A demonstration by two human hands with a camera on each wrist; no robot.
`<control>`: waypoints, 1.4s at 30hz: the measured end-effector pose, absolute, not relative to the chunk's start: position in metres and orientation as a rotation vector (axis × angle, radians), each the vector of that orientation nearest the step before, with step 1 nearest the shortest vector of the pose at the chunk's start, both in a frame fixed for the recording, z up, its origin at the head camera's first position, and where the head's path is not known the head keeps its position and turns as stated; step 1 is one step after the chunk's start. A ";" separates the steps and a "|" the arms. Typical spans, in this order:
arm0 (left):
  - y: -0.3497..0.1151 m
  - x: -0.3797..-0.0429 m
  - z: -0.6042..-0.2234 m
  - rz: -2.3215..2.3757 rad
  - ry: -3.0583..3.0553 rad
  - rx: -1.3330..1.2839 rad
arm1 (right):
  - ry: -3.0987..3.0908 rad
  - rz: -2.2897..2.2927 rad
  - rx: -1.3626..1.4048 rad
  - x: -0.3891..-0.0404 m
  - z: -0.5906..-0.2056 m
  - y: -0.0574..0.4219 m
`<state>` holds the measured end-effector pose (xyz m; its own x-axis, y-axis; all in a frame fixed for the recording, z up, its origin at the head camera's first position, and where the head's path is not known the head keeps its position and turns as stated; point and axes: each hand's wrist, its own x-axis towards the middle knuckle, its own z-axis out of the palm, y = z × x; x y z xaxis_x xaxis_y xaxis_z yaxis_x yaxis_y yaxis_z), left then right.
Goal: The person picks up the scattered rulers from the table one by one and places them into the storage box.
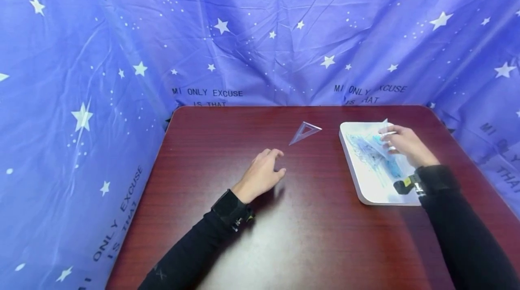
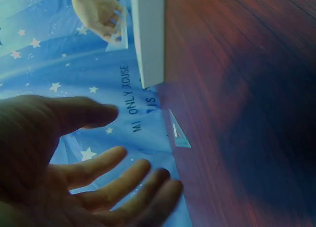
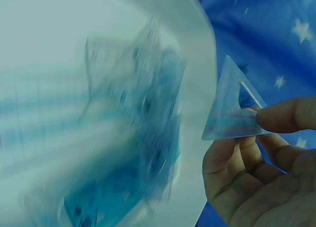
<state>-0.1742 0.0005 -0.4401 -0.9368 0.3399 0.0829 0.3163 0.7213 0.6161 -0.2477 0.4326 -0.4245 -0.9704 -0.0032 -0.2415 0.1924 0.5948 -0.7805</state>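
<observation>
My right hand [image 1: 404,143] pinches a clear triangular set square [image 3: 229,108] between thumb and fingers, above a white tray [image 1: 359,191]. Inside the tray lie several transparent bluish rulers and set squares [image 3: 148,118], blurred in the right wrist view. My left hand [image 1: 262,172] hovers over the table with fingers spread and slightly bent, holding nothing. Just beyond its fingertips a second clear set square [image 1: 304,133] lies flat on the tabletop; the left wrist view shows this set square [image 2: 178,131] past the fingers.
The dark red wooden table [image 1: 195,145] carries the tray on its right side. A blue curtain [image 1: 260,33] with white stars and printed lettering hangs behind and along both sides of the table.
</observation>
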 end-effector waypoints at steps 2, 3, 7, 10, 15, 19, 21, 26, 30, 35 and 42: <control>-0.001 -0.172 -0.442 0.909 2.891 0.543 | 2.611 -1.225 0.163 -0.250 -0.428 0.442; -0.002 -0.171 -0.443 0.868 2.898 0.540 | 2.608 -1.194 0.165 -0.251 -0.431 0.446; -0.004 -0.167 -0.444 0.740 2.925 0.509 | 2.641 -1.045 0.152 -0.254 -0.440 0.456; -0.006 -0.165 -0.444 0.706 2.934 0.478 | 2.742 -0.891 0.144 -0.255 -0.446 0.460; -0.007 -0.164 -0.444 0.703 2.931 0.446 | 2.913 -0.663 0.124 -0.254 -0.447 0.461; -0.009 -0.164 -0.444 0.697 2.924 0.440 | 2.986 -0.570 0.110 -0.252 -0.447 0.457; -0.010 -0.165 -0.444 0.698 2.926 0.438 | 3.000 -0.548 0.122 -0.252 -0.449 0.456; -0.009 -0.167 -0.443 0.682 2.930 0.437 | 2.994 -0.566 0.154 -0.248 -0.446 0.450; -0.008 -0.172 -0.442 0.653 2.936 0.442 | 2.993 -0.615 0.089 -0.241 -0.435 0.441; -0.001 -0.182 -0.441 0.622 2.958 0.467 | 3.030 -0.656 -0.038 -0.231 -0.419 0.413; 0.013 -0.196 -0.443 0.592 2.951 0.491 | 3.081 -0.712 -0.222 -0.204 -0.412 0.353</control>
<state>-0.1964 0.0129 -0.4426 -0.9439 0.3291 -0.0267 0.2933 0.8730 0.3897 -0.2039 0.3532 -0.4124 -0.9898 -0.1296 0.0591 -0.1424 0.8894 -0.4344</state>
